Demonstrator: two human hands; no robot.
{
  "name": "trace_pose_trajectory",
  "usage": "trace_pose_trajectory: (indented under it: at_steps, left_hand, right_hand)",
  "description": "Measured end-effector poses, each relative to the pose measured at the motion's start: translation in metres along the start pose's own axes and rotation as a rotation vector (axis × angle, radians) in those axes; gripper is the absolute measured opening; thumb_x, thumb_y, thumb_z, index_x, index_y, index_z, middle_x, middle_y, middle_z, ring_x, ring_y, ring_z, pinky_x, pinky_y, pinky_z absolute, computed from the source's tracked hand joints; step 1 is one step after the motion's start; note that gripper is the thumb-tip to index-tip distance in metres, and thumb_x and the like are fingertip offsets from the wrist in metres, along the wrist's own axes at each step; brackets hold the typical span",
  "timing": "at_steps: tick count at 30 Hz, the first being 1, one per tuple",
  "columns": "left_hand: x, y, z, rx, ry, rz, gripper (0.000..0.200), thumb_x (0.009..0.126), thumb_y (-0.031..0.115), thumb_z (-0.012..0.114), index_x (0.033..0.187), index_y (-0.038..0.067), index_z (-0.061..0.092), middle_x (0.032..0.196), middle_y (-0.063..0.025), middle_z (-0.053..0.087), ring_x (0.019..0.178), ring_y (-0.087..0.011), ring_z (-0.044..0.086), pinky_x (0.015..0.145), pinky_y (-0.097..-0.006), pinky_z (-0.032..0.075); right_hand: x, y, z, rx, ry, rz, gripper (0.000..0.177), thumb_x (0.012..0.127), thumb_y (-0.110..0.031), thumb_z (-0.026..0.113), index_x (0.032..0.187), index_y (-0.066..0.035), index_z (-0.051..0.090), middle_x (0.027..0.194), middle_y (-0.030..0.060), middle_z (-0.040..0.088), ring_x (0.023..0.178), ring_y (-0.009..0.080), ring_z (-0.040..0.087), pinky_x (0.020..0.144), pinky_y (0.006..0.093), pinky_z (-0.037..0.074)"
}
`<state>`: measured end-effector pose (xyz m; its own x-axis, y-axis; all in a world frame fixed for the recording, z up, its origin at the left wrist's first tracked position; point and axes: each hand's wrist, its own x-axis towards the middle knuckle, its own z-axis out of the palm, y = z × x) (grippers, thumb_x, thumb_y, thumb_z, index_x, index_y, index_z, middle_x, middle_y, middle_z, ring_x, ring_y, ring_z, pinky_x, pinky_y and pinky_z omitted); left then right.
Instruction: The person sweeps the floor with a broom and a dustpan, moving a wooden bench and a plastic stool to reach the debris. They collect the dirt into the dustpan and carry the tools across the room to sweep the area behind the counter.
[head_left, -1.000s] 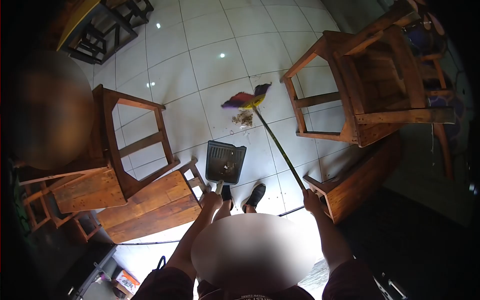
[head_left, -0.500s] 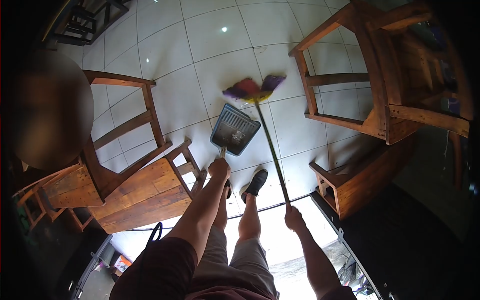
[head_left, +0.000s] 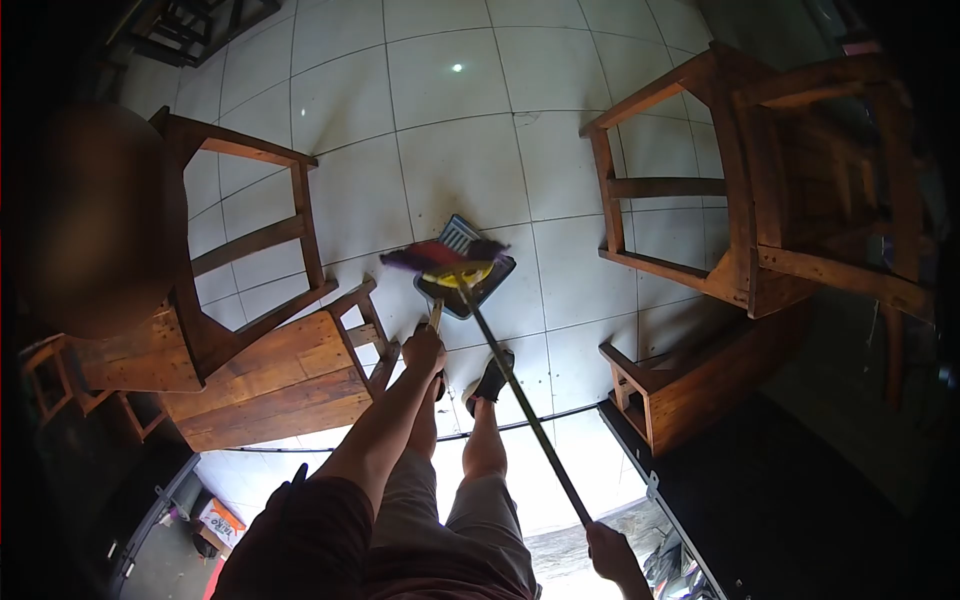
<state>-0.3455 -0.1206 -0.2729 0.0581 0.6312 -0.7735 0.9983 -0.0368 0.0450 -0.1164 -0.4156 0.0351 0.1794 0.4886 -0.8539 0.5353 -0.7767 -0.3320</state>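
Note:
My left hand (head_left: 424, 351) is closed around the short handle of a blue-grey dustpan (head_left: 497, 285) in front of my feet. Over the dustpan is the head of a broom (head_left: 455, 262), with purple and red bristles and a yellow base, hiding most of the pan's inside. The broom's long thin stick slants down to the right, where my right hand (head_left: 608, 548) is wrapped round its upper end. Part of the pan's ribbed far section still shows beyond the bristles.
Wooden benches and chairs stand on both sides, a bench (head_left: 270, 380) at left and a wooden chair (head_left: 740, 190) at right. White floor tiles (head_left: 450, 170) lie between them. Behind my feet runs a doorway threshold (head_left: 540, 425). A blurred round shape fills the left edge.
The broom head has come toward me, from beyond the dustpan to over it. My right hand has moved down and back with the stick. The dustpan is slightly nearer my feet.

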Motion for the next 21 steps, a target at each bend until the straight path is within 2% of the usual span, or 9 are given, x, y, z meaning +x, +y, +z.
trace_pose_trajectory:
  at_steps: [5,10,12,13,14,15,17,19,21]
  left_hand:
    - [-0.042,-0.021,0.025,-0.016,-0.01,0.007,0.025,0.079,0.02,0.046,0.098,0.004,0.051,0.083,-0.015,0.061,0.075,-0.0298,0.061,0.062,-0.0391,0.05]
    - [-0.081,-0.024,0.055,-0.228,-0.073,-0.154,0.026,0.078,0.02,0.047,0.097,0.004,0.052,0.087,-0.0162,0.059,0.08,-0.0299,0.06,0.067,-0.038,0.049]
    - [-0.097,-0.024,0.079,-0.266,-0.059,-0.193,0.026,0.078,0.02,0.047,0.097,0.003,0.053,0.091,-0.0168,0.058,0.082,-0.03,0.06,0.069,-0.0378,0.049]
    - [-0.106,-0.025,0.09,-0.286,-0.044,-0.202,0.026,0.078,0.02,0.047,0.096,0.003,0.054,0.094,-0.0173,0.056,0.084,-0.03,0.059,0.072,-0.0376,0.048]
    - [-0.118,-0.026,0.096,-0.359,-0.054,-0.236,0.025,0.078,0.02,0.046,0.093,0.003,0.054,0.101,-0.0181,0.053,0.085,-0.0302,0.059,0.074,-0.0376,0.048]
    - [-0.131,-0.026,0.102,-0.313,-0.033,-0.244,0.025,0.078,0.022,0.045,0.092,0.004,0.055,0.094,-0.0167,0.056,0.083,-0.0304,0.059,0.073,-0.0379,0.048]
    - [-0.159,-0.032,0.109,-0.387,-0.066,-0.253,0.026,0.079,0.024,0.044,0.089,0.004,0.055,0.085,-0.0157,0.059,0.081,-0.0308,0.059,0.072,-0.0392,0.048]
    - [-0.183,-0.046,0.133,-0.34,-0.002,-0.123,0.027,0.079,0.028,0.044,0.086,0.004,0.056,0.078,-0.015,0.06,0.079,-0.0318,0.06,0.071,-0.0411,0.047]
    - [-0.205,-0.057,0.143,-0.504,-0.064,-0.262,0.029,0.077,0.031,0.046,0.089,0.007,0.057,0.083,-0.0158,0.06,0.083,-0.0327,0.058,0.072,-0.043,0.046]
  right_hand:
    - [0.066,-0.007,-0.038,-0.292,0.12,-0.155,0.026,0.089,-0.023,0.035,0.078,-0.002,0.046,0.064,0.0165,0.051,0.064,0.038,0.051,0.054,0.0411,0.04]
    - [0.218,-0.028,-0.033,-0.367,0.282,-0.231,0.033,0.09,-0.027,0.031,0.082,0.002,0.046,0.073,0.0219,0.05,0.075,0.0414,0.049,0.065,0.0465,0.04]
    - [0.264,-0.087,-0.026,-0.385,0.242,-0.227,0.041,0.09,-0.034,0.026,0.085,0.0,0.047,0.078,0.0246,0.055,0.077,0.0431,0.052,0.066,0.0505,0.042]
    - [0.299,-0.096,-0.016,-0.359,0.214,-0.165,0.027,0.089,-0.026,0.032,0.088,-0.002,0.045,0.073,0.0191,0.052,0.067,0.0387,0.056,0.056,0.0456,0.046]
    - [0.32,-0.109,-0.008,-0.482,0.231,-0.359,0.029,0.089,-0.027,0.032,0.089,-0.002,0.045,0.079,0.0203,0.054,0.07,0.0382,0.056,0.058,0.046,0.047]
    - [0.362,-0.099,0.011,-0.452,0.223,-0.348,0.03,0.089,-0.028,0.033,0.09,-0.001,0.045,0.083,0.023,0.056,0.075,0.038,0.057,0.061,0.0463,0.047]
    - [0.371,-0.125,0.025,-0.413,0.173,-0.183,0.037,0.089,-0.035,0.03,0.091,-0.002,0.046,0.082,0.0234,0.058,0.08,0.038,0.057,0.066,0.0446,0.048]
    - [0.371,-0.104,0.039,-0.457,0.146,-0.172,0.041,0.089,-0.039,0.028,0.09,-0.002,0.046,0.081,0.0228,0.058,0.08,0.0368,0.058,0.067,0.0442,0.048]
    - [0.338,-0.053,0.042,-0.574,0.085,-0.1,0.041,0.089,-0.039,0.027,0.092,-0.003,0.045,0.082,0.0225,0.058,0.081,0.0362,0.058,0.066,0.0444,0.048]
